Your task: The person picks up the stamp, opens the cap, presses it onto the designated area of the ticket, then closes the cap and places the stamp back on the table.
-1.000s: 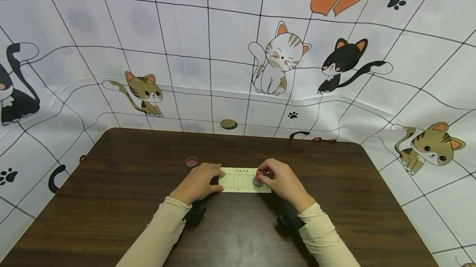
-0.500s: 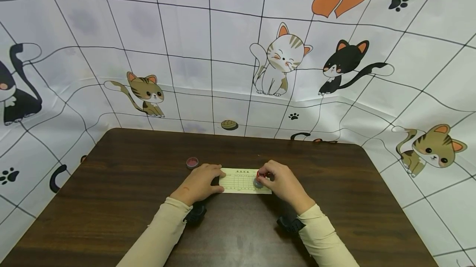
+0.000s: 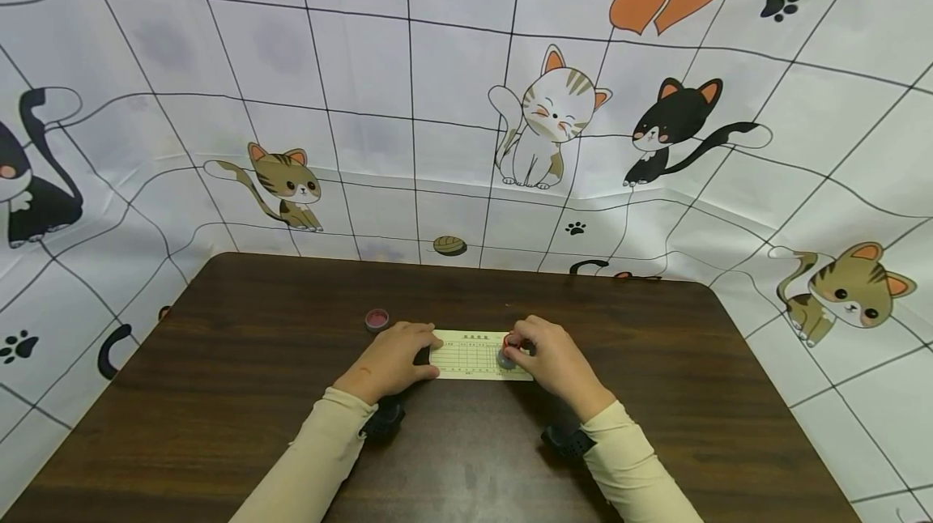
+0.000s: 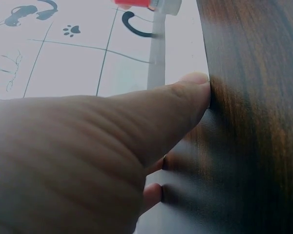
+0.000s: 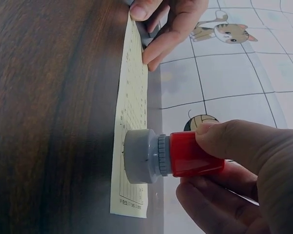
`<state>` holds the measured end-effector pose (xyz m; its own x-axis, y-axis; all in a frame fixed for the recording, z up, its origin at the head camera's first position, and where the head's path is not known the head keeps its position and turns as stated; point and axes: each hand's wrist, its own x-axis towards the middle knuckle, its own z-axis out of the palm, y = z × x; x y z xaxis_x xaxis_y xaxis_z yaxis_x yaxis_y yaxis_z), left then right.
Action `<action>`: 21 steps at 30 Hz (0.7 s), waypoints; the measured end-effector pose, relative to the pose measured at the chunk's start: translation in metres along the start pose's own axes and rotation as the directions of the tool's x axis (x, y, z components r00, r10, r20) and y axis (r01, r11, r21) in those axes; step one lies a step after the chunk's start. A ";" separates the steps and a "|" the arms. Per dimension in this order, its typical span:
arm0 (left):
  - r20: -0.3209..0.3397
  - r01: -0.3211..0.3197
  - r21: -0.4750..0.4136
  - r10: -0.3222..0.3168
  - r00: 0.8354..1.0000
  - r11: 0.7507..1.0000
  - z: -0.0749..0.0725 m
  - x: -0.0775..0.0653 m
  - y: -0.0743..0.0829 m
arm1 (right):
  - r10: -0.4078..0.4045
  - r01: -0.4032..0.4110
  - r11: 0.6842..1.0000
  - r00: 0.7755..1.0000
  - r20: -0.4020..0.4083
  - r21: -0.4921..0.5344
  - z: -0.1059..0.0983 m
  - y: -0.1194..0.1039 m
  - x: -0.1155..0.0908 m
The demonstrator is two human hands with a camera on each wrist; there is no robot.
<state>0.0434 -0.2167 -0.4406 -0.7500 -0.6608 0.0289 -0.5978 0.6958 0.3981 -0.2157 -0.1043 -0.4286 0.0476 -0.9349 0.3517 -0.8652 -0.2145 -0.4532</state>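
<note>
A pale yellow printed form (image 3: 466, 355) lies on the dark wooden table. My right hand (image 3: 557, 361) grips a stamp by its red handle (image 5: 195, 155), thumb on one side and fingers on the other. The stamp's round grey base (image 5: 139, 156) stands flat against the form near its right end. At the form's left end, my left hand (image 3: 394, 357) holds the paper down with its thumb (image 4: 185, 92) near the front edge and outstretched fingers near the back edge. The stamp's printing face is hidden against the paper.
A small round cap (image 3: 377, 320) with a reddish inside sits on the table (image 3: 277, 329) just beyond my left hand. White sheeting (image 3: 364, 134) printed with grid lines and cartoon cats rises behind the table and along its sides.
</note>
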 end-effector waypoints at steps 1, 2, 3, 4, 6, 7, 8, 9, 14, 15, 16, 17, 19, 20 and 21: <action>-0.001 -0.001 -0.001 0.001 1.000 1.000 0.000 0.000 0.000 | 0.002 -0.002 1.000 1.000 0.000 0.002 0.000 0.000 0.000; -0.002 -0.002 -0.003 0.002 1.000 1.000 0.000 0.000 0.000 | 0.004 -0.004 1.000 1.000 -0.001 0.004 0.000 -0.001 0.000; -0.003 -0.003 -0.006 0.003 1.000 1.000 -0.001 0.000 0.000 | 0.004 -0.004 1.000 1.000 0.000 0.004 0.000 -0.001 0.000; -0.003 -0.004 -0.009 0.004 1.000 1.000 -0.001 0.000 0.001 | 0.004 -0.004 1.000 1.000 0.000 0.005 0.000 -0.001 0.000; -0.003 -0.005 -0.014 0.005 1.000 1.000 -0.001 -0.001 0.001 | 0.005 -0.005 1.000 1.000 -0.003 0.002 0.000 -0.002 0.000; -0.004 -0.004 -0.015 0.004 1.000 1.000 -0.001 -0.001 0.001 | 0.005 -0.005 1.000 1.000 -0.005 0.003 0.000 -0.002 0.000; -0.004 -0.004 -0.016 0.004 1.000 1.000 -0.002 -0.001 0.001 | 0.003 -0.003 1.000 1.000 -0.008 0.003 0.000 -0.002 0.000; -0.003 -0.002 -0.014 0.002 1.000 1.000 -0.002 -0.001 0.001 | 0.001 -0.001 1.000 1.000 -0.010 0.003 0.000 -0.002 0.000; 0.002 0.002 -0.009 -0.002 1.000 1.000 -0.001 -0.001 0.001 | -0.003 0.003 1.000 1.000 -0.014 0.019 0.000 -0.002 0.000; 0.003 0.003 -0.007 -0.003 1.000 1.000 -0.001 -0.001 0.001 | -0.001 0.001 1.000 1.000 -0.012 0.022 0.000 -0.002 0.000; 0.003 0.003 -0.007 -0.003 1.000 1.000 -0.001 -0.001 0.001 | 0.001 -0.001 1.000 1.000 -0.011 0.025 0.000 -0.002 0.000; 0.002 0.003 -0.006 -0.003 1.000 1.000 -0.001 -0.001 0.001 | 0.003 -0.003 1.000 1.000 -0.011 0.028 0.000 -0.002 0.000; 0.001 0.004 -0.004 -0.004 1.000 1.000 -0.001 -0.001 0.001 | 0.006 -0.006 1.000 1.000 -0.010 0.030 0.000 -0.002 0.000; 0.001 0.003 -0.004 -0.003 1.000 1.000 -0.001 -0.001 0.001 | 0.008 -0.008 1.000 1.000 -0.010 0.029 0.000 -0.002 0.000; 0.001 0.002 -0.004 -0.002 1.000 1.000 -0.001 -0.001 0.001 | 0.009 -0.009 1.000 1.000 -0.011 0.028 0.000 -0.002 0.000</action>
<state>0.0436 -0.2161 -0.4392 -0.7492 -0.6619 0.0269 -0.5981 0.6933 0.4019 -0.2140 -0.1040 -0.4281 0.0341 -0.9339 0.3560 -0.8514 -0.2137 -0.4790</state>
